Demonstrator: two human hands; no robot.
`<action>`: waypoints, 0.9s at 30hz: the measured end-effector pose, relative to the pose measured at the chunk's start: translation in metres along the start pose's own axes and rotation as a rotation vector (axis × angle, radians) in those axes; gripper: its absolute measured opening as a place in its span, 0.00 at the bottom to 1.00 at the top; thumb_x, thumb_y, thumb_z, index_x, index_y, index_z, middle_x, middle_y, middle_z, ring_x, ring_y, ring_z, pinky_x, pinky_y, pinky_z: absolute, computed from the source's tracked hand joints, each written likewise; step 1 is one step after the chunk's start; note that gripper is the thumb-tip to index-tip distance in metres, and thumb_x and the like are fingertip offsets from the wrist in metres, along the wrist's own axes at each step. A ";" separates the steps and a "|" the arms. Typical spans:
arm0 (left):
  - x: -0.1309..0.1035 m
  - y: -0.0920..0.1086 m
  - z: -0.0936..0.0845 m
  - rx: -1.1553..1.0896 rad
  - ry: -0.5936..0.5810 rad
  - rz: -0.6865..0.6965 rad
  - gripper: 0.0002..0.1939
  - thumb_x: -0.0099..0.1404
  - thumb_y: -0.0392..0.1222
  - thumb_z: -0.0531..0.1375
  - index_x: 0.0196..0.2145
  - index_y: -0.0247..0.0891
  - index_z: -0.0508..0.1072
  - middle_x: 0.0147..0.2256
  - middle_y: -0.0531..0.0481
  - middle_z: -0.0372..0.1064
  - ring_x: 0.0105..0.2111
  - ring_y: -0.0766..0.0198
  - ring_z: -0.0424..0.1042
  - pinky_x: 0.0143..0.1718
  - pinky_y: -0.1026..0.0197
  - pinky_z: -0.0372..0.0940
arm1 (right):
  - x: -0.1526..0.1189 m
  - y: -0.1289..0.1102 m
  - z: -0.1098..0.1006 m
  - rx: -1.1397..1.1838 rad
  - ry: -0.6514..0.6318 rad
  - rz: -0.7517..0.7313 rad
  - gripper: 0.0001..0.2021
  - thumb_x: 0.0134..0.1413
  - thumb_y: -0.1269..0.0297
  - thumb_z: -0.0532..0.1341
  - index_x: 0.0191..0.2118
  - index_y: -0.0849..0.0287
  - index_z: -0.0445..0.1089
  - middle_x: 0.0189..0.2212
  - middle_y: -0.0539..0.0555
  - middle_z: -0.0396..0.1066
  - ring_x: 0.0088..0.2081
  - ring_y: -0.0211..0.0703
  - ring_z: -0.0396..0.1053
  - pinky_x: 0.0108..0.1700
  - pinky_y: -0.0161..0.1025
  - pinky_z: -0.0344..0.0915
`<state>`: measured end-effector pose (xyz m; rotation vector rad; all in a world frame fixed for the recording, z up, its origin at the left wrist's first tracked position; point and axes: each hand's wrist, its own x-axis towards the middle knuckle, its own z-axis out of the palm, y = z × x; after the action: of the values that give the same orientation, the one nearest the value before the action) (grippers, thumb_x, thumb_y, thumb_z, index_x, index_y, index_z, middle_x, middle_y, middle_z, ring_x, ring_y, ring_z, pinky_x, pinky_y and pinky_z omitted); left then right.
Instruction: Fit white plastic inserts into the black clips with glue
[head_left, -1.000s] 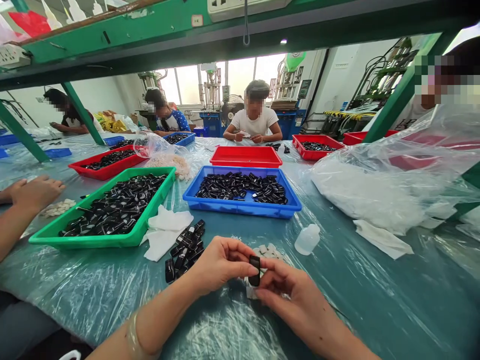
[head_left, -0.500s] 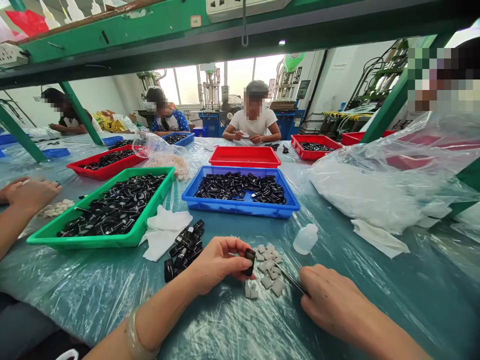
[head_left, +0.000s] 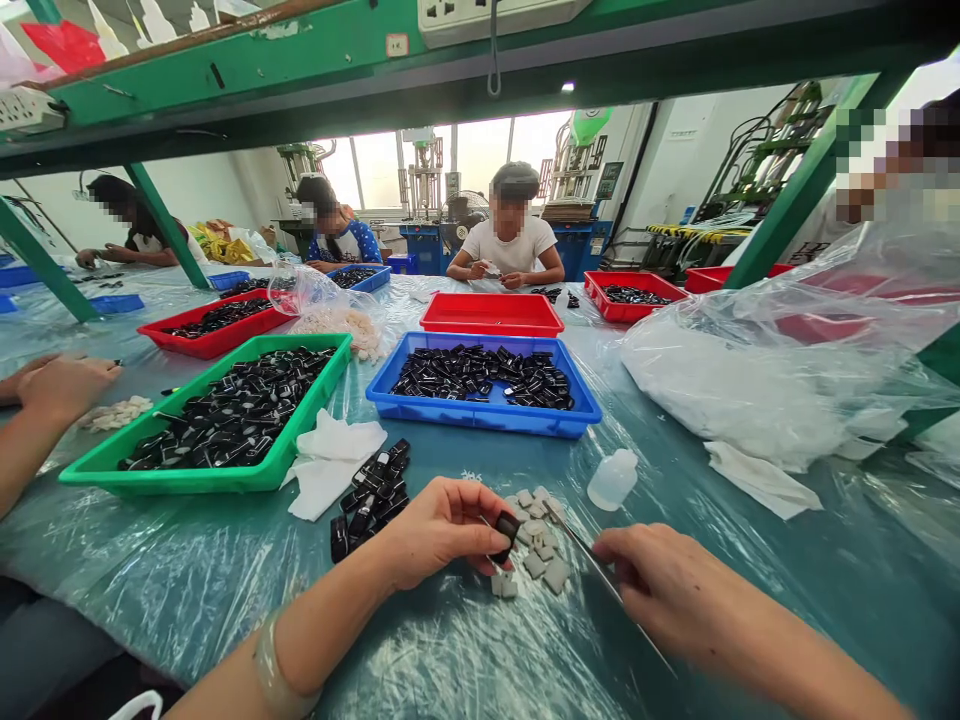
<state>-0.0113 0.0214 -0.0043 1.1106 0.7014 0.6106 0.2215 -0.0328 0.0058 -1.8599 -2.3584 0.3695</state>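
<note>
The film-covered worktop (head_left: 450, 650) carries a blue tray (head_left: 480, 415) beyond the pale pile (head_left: 534, 535) of small flat chips. Two hands flank that pile: the left hand (head_left: 450, 525) just beside its left edge, the nearer of the two, and the right hand (head_left: 652, 575) a little apart on its right. The right grip is closed around slim metal tweezers (head_left: 579, 542), whose long axis slants from the near right of the pile to its right edge, so the pile lies forward and left of that grip. The left grip pinches one black piece (head_left: 506, 537) at the pile's left edge, long axis tilted, upper end towards the pile; whether the tweezers touch a chip is hard to tell
</note>
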 end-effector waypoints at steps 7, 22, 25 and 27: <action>-0.002 0.002 0.001 0.002 -0.021 -0.030 0.13 0.46 0.39 0.68 0.31 0.32 0.74 0.27 0.46 0.72 0.26 0.65 0.72 0.22 0.68 0.65 | 0.007 -0.019 -0.023 0.858 -0.133 0.163 0.04 0.49 0.65 0.54 0.31 0.57 0.64 0.16 0.45 0.65 0.18 0.36 0.67 0.20 0.32 0.61; -0.004 0.003 0.005 -0.023 -0.087 -0.080 0.13 0.49 0.39 0.67 0.33 0.30 0.77 0.26 0.46 0.73 0.26 0.66 0.72 0.25 0.69 0.66 | 0.011 -0.028 -0.014 1.170 0.249 0.178 0.12 0.45 0.56 0.65 0.33 0.58 0.70 0.26 0.53 0.74 0.31 0.43 0.73 0.35 0.37 0.69; -0.004 0.002 0.004 -0.021 -0.117 -0.083 0.13 0.49 0.39 0.66 0.34 0.30 0.77 0.27 0.45 0.73 0.25 0.66 0.72 0.24 0.69 0.66 | 0.009 -0.030 -0.015 1.062 0.262 0.090 0.11 0.47 0.56 0.64 0.33 0.58 0.72 0.29 0.54 0.74 0.33 0.44 0.73 0.34 0.37 0.70; -0.004 0.001 0.003 -0.027 -0.140 -0.084 0.14 0.50 0.39 0.66 0.35 0.30 0.77 0.28 0.44 0.74 0.25 0.66 0.72 0.24 0.69 0.66 | 0.008 -0.032 -0.016 1.051 0.260 0.041 0.10 0.47 0.57 0.64 0.33 0.58 0.72 0.31 0.55 0.75 0.34 0.45 0.73 0.34 0.37 0.71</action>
<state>-0.0117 0.0167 -0.0011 1.0830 0.6136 0.4648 0.1934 -0.0305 0.0291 -1.3037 -1.4504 1.0352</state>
